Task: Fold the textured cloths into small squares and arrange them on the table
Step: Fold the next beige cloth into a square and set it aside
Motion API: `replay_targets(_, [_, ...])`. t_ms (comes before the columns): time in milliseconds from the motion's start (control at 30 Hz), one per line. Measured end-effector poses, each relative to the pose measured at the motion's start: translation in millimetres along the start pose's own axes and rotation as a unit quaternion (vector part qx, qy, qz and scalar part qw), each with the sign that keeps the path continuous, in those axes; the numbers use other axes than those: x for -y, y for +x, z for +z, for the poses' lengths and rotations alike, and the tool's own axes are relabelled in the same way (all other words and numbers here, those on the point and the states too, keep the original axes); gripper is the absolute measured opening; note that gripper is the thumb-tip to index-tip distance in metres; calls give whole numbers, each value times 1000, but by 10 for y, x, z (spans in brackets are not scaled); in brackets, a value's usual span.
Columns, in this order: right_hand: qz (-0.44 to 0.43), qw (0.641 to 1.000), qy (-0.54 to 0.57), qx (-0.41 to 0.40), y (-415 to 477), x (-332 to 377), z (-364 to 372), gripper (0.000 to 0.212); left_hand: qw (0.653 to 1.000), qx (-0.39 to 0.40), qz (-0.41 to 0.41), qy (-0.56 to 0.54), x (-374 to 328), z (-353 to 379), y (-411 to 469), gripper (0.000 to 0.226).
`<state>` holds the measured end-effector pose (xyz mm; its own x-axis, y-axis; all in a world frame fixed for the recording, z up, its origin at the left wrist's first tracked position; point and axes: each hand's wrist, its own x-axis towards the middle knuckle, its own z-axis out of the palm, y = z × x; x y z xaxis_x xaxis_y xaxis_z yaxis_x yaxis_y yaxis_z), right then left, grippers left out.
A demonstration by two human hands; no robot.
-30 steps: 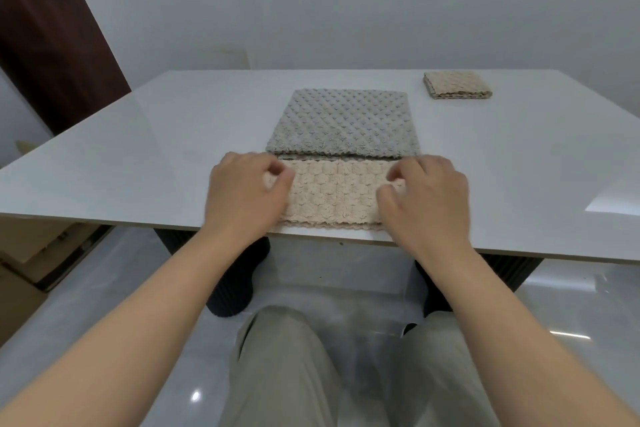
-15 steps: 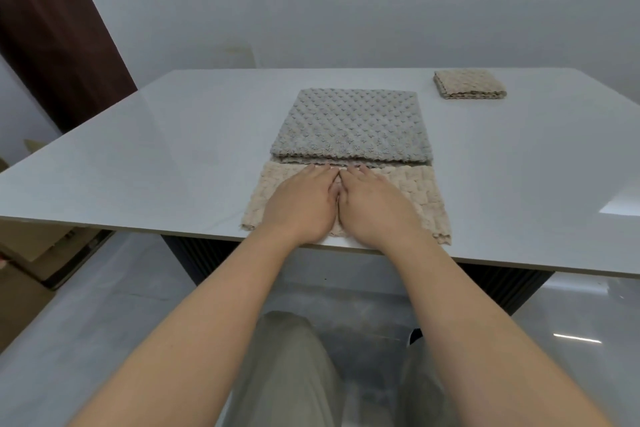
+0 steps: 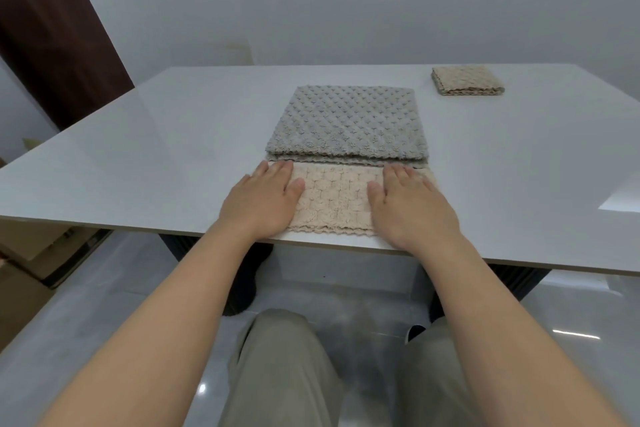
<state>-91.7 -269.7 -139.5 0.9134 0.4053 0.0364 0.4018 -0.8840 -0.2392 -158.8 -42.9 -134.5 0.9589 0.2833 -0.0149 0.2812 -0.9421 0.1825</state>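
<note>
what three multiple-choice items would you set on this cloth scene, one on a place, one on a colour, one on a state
1. Where does the folded beige square lie on the table?
A. far right side
B. near left corner
C. hanging over the near edge

2. What colour is the large cloth mid-table?
A. red
B. grey
C. blue

3. How do the left hand and right hand meet the beige strip?
A. fists curled beside it
B. lifting it in the air
C. flat on it, fingers straight, one near each end

Answers: 1 A, it sits apart at the far right; 2 B, its bumpy surface is grey; 3 C, both palms lie flat on the strip at the near edge.
</note>
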Motion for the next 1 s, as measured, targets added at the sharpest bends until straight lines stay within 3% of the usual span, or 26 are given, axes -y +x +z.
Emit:
replay_targets(333, [90, 995, 19, 21, -57, -162, -103, 69, 998, 19, -55, 34, 88, -43, -45, 71])
replay_targets(400, [98, 995, 13, -6, -56, -118, -161, 67, 997, 4, -65, 44, 26, -97, -60, 72])
replay_targets(533, [-52, 995, -18, -89, 21, 202, -184, 54, 994, -77, 79, 15, -347, -194, -51, 59])
replay_targets(667, [-140, 990, -9, -7, 85, 363, -26, 50, 990, -21, 141, -14, -513, -9, 20, 55])
replay_targets(1000, [-35, 999, -8, 33, 4, -47, -63, 64, 997, 18, 69, 24, -125, 4, -14, 61])
